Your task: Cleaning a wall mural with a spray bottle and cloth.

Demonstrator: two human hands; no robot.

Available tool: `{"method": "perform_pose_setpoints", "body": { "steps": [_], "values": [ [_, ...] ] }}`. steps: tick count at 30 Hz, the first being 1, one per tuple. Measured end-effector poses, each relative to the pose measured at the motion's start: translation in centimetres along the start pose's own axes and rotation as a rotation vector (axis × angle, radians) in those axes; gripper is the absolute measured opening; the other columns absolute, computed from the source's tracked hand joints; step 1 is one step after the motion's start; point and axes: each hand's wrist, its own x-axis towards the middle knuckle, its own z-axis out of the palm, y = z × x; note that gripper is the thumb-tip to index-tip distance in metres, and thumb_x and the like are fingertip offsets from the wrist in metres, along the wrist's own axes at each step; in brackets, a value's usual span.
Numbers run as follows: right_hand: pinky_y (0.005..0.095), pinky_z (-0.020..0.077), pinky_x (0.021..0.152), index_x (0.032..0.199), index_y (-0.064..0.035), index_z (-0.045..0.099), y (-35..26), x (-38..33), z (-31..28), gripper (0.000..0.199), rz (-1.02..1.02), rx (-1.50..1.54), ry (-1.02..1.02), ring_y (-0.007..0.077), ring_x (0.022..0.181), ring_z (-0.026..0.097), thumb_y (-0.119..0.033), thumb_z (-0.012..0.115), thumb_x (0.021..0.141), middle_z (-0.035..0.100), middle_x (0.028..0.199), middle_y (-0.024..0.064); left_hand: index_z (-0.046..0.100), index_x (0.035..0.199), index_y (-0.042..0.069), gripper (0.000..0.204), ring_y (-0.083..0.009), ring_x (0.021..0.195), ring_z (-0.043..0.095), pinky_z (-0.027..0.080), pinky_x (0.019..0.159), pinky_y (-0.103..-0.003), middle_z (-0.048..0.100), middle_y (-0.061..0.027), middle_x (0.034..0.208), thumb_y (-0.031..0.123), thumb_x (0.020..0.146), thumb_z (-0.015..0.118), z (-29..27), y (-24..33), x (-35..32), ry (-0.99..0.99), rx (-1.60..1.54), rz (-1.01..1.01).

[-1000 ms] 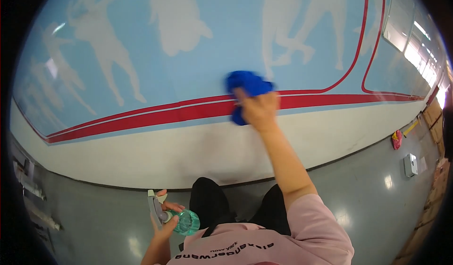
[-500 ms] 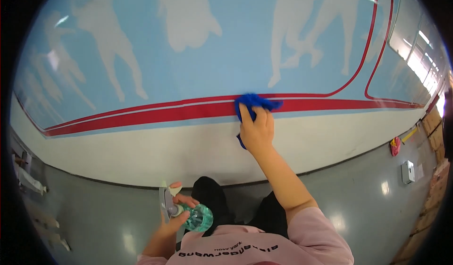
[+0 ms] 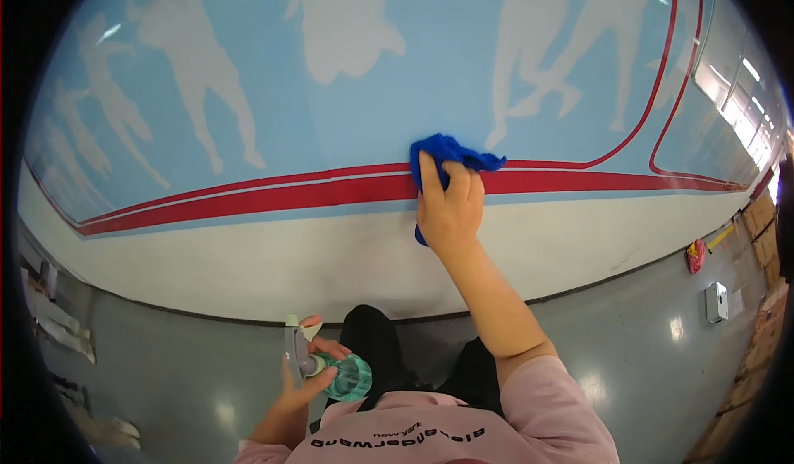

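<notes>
My right hand (image 3: 451, 212) presses a crumpled blue cloth (image 3: 453, 151) against a glossy wall panel (image 3: 347, 125), right over its red stripes. The panel is light blue with pale human silhouettes, red lines and a white lower band (image 3: 331, 253). Low at my left side, my left hand (image 3: 308, 373) grips a spray bottle (image 3: 349, 379) by its neck. The bottle is clear green with a grey and white trigger head, and it lies tilted toward my body. Part of the cloth is hidden under my fingers.
Grey floor (image 3: 207, 365) runs below the panel's lower edge. At the right stand a small white box (image 3: 716, 302), a red and yellow bundle (image 3: 695, 256) and stacked brown cartons (image 3: 758, 220). Pale objects (image 3: 62, 327) lie at the far left.
My right hand and the blue cloth have slid slightly up the panel. The left hand keeps its hold on the spray bottle, almost unmoved.
</notes>
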Motion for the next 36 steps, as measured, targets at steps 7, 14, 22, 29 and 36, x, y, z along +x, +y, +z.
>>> {"method": "perform_pose_setpoints", "body": {
  "steps": [7,14,22,29,36],
  "values": [
    [0.0323,0.0393,0.066,0.106,-0.0065,0.058,-0.1,-1.5,0.7,0.039,0.023,-0.068,-0.035,0.0248,0.076,0.048,-0.004,0.054,0.068,0.048,0.097,0.0113,0.024,0.127,-0.003,0.071,-0.0257,0.086,0.057,0.044,0.081,-0.038,0.058,-0.0111,0.083,0.0,0.068,0.062,-0.1,-0.7,-0.3,0.015,-0.068,0.063],
    [0.037,0.0414,0.073,0.113,-0.0076,0.055,-0.6,-1.8,0.3,0.053,0.07,-0.005,-0.149,0.0306,0.084,0.048,-0.001,0.06,0.06,0.046,0.097,0.0135,0.023,0.128,-0.002,0.072,-0.0254,0.086,0.057,0.044,0.082,-0.039,0.057,-0.011,0.083,-0.001,0.067,0.062,-0.2,-0.1,-0.6,0.036,0.032,0.067],
    [0.036,0.0402,0.071,0.111,-0.007,0.055,-0.2,-1.0,0.5,0.044,0.009,-0.053,-0.129,0.0292,0.082,0.048,-0.004,0.057,0.067,0.047,0.097,0.0131,0.022,0.129,0.0,0.071,-0.0253,0.091,0.056,0.041,0.086,-0.04,0.056,-0.0107,0.085,-0.003,0.068,0.059,0.4,0.1,-0.4,0.004,0.025,0.083],
    [0.0337,0.0414,0.079,0.107,-0.0008,0.054,-4.7,-9.1,-4.4,0.042,0.482,0.924,-0.902,0.029,0.089,0.051,-0.011,0.067,0.07,0.051,0.093,0.0147,0.027,0.127,-0.002,0.067,-0.0229,0.095,0.055,0.039,0.087,-0.038,0.058,-0.0089,0.088,0.003,0.07,0.062,1.1,-0.9,-0.4,0.171,0.209,0.141],
    [0.0395,0.0393,0.088,0.125,-0.004,0.038,-12.0,-9.3,-7.1,0.097,0.271,1.309,-1.244,0.0339,0.108,0.042,-0.038,0.082,0.045,0.041,0.114,0.0183,0.035,0.121,0.003,0.069,-0.0305,0.089,0.053,0.04,0.081,-0.037,0.049,-0.0162,0.107,0.013,0.062,0.071,1.0,-0.4,1.1,0.246,0.684,0.151]
  ]
}}
